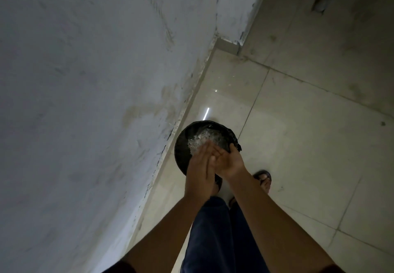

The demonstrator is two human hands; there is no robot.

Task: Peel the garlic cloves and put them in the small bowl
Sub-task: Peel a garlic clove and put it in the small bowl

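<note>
Hands meet above a bin (pixel 180 148). The left hand (pixel 198 164), fingers straight and together, lies edge-on against the upturned right hand (pixel 229 162), whose fingers are relaxed and slightly apart. A rough, stained wall (pixel 85 81) stands to the left and a glossy tiled floor (pixel 298 134) lies to the right. The round black bin is bag-lined and holds pale, glinting scraps (pixel 199 139), partly hidden by the fingertips. Whether they are garlic skin cannot be told.
</note>
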